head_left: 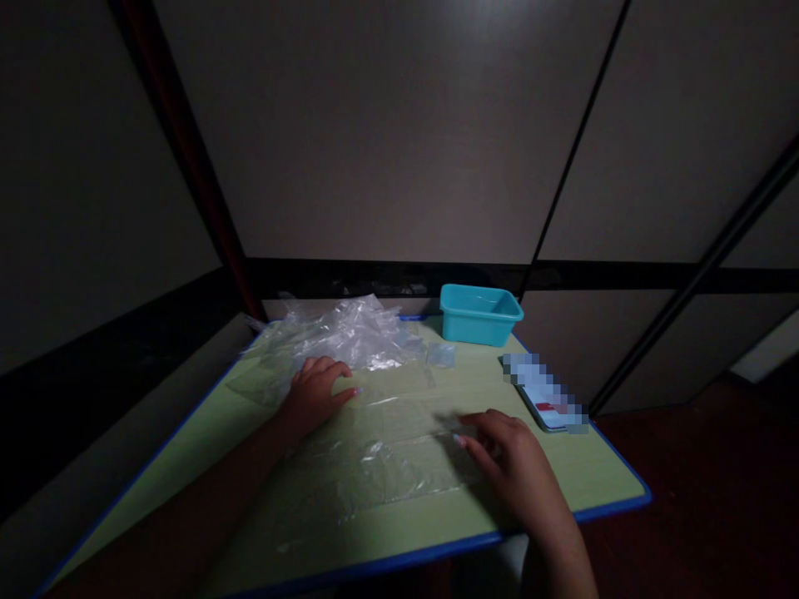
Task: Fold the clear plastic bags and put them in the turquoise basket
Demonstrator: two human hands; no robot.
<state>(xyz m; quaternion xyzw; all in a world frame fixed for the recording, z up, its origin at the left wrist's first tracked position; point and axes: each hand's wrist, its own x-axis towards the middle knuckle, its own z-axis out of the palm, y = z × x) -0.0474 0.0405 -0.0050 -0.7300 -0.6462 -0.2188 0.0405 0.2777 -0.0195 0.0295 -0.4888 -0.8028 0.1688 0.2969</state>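
Items counted on one bench (587, 474): eight in all.

Two hands are counted, one left hand (315, 391) and one right hand (505, 462). Clear plastic is counted in three lots: one crumpled heap (343, 333), one flat sheet (387, 449) and one small separate piece (440, 354). One teal tub (480, 314) and one flat blurred device (549, 395) are counted. The number of bags within the heap cannot be told.

Both hands lie palm-down with fingers spread flat, the left hand (315, 391) farther forward than the right hand (508, 466).
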